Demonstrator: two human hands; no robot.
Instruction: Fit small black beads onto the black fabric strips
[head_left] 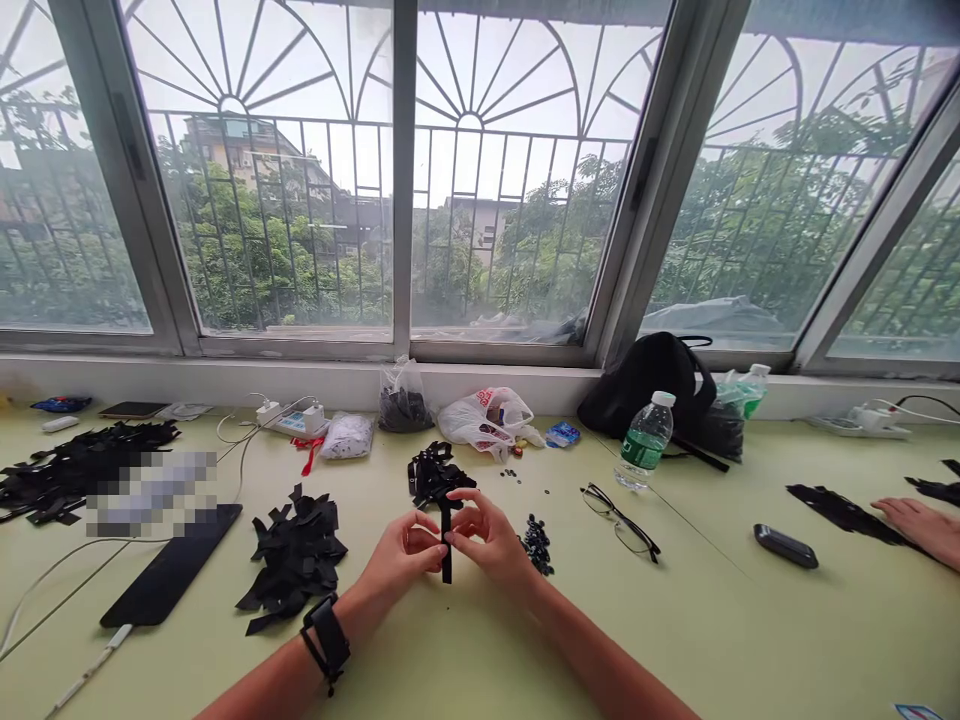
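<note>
A narrow black strip (447,566) hangs upright between my two hands near the middle of the table. My left hand (409,552), with a black watch on its wrist, pinches the strip from the left. From the right, my right hand (484,535) closes its thumb and fingers on the same strip. Just beyond my fingers lies a heap of black strips (437,472). A bigger pile of black strips (296,550) is left of my left hand. Small dark round pieces (537,545) lie in a cluster right of my right hand.
Eyeglasses (621,522), a water bottle (646,440) and a black case (785,546) are to the right. A black phone (172,565) with a cable lies left. Plastic bags (491,418) line the window side. Another person's hand (919,525) rests at far right.
</note>
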